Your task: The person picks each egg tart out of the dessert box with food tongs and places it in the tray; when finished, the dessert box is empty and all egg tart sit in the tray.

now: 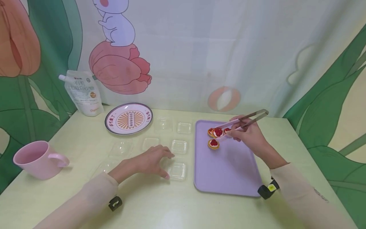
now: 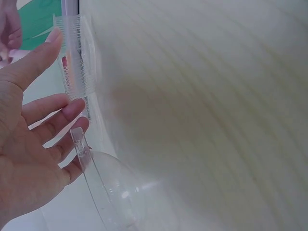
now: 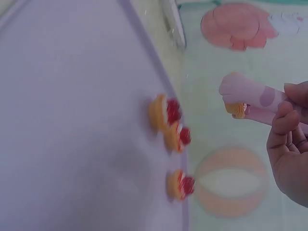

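My right hand [image 1: 249, 134] holds metal tongs [image 1: 258, 117] with pink paw-shaped tips over the lilac tray [image 1: 228, 171]. Between those tips is a small tart [image 3: 234, 110], raised off the tray in the right wrist view. Three other tarts with red topping and white cream, one of them the front tart [image 1: 213, 144], sit on the tray. My left hand [image 1: 150, 160] hovers with loosely bent, spread fingers by the nearest clear plastic container [image 1: 178, 171]. Its thumb and fingertips are close to clear plastic edges in the left wrist view; whether they touch, I cannot tell.
More clear containers, such as the middle one [image 1: 179, 146], stand in the table's centre, with domed clear pieces [image 1: 121, 149] to their left. A patterned plate [image 1: 129, 118], a white spout pouch [image 1: 83, 93] and a pink mug [image 1: 35, 160] occupy the left side. A printed curtain [image 1: 183, 63] hangs behind.
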The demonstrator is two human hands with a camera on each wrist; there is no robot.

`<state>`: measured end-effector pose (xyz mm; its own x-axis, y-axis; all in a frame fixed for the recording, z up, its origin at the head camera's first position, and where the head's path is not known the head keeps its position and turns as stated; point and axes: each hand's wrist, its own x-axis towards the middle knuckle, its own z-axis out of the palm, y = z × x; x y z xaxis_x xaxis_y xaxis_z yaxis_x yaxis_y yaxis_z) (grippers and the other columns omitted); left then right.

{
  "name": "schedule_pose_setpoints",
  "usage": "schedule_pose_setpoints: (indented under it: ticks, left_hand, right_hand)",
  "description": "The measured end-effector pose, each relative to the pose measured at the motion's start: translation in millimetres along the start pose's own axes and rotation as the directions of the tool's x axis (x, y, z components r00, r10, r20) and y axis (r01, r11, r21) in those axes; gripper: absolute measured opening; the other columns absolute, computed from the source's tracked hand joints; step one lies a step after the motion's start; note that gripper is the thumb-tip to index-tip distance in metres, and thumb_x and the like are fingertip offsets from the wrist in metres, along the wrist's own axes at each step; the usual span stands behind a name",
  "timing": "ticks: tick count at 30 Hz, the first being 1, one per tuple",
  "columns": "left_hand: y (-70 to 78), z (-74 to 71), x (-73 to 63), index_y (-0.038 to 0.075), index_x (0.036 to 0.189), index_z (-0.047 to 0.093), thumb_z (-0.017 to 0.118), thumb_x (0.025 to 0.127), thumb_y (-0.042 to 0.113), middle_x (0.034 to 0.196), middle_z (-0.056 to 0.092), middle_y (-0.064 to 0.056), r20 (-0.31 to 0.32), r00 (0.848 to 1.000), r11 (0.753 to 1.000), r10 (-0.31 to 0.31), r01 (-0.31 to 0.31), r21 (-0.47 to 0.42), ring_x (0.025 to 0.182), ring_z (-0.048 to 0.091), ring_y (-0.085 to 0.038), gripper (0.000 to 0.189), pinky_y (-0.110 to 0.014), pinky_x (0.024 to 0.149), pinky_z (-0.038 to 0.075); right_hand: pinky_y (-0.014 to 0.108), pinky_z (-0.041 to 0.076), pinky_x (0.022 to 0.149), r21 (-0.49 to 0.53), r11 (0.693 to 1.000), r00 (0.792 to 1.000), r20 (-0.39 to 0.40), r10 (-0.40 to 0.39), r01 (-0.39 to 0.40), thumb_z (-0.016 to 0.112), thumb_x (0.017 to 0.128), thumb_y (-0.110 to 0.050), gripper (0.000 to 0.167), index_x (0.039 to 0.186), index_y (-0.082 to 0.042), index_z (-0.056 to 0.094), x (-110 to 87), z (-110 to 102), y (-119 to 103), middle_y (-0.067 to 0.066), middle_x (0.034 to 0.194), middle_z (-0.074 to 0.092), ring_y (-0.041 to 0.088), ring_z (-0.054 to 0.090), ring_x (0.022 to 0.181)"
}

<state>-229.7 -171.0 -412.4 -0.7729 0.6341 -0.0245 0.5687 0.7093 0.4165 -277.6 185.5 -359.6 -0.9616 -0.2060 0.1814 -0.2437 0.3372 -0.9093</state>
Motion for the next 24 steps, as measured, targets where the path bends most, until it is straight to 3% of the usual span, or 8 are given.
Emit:
schedule_pose_setpoints:
  ticks: [9,17,24]
  left_hand:
    - [0.6,-0.2,-1.6,0.001,0.128,0.064,0.09,0.069,0.034,0.126,0.065,-0.014,0.002,1.0,1.0,0.004,-0.004,-0.005,0.116,0.056,-0.03,0.072,-0.053,0.104,0.042]
    - [-1.0,1.6,-1.0,0.001,0.128,0.064,0.09,0.07,0.034,0.125,0.065,-0.012,0.005,1.0,1.0,-0.002,0.002,-0.009,0.114,0.056,-0.028,0.072,-0.052,0.102,0.042]
    - [-1.3,1.8,-1.9,0.001,0.128,0.064,0.09,0.07,0.034,0.126,0.065,-0.013,-0.001,1.0,1.0,-0.001,0.001,-0.01,0.116,0.056,-0.028,0.071,-0.051,0.103,0.042]
  right_hand:
    - [0.021,0.049,0.057,-0.076,0.994,0.995,-0.059,0.076,-0.08,0.069,0.087,-0.002,0.033,0.116,0.007,0.056,2.6,-21,37,-0.01,0.069,0.06,0.007,0.054,0.06]
    - [0.023,0.048,0.055,-0.132,0.979,0.986,-0.088,0.144,-0.155,0.068,0.087,-0.003,0.034,0.118,0.006,0.058,8.0,-17,54,-0.005,0.07,0.058,0.009,0.054,0.059]
    - [0.023,0.045,0.054,-0.112,0.976,0.98,-0.08,0.181,-0.189,0.068,0.087,-0.001,0.033,0.117,0.007,0.057,7.1,-12,59,-0.005,0.069,0.055,0.009,0.052,0.059]
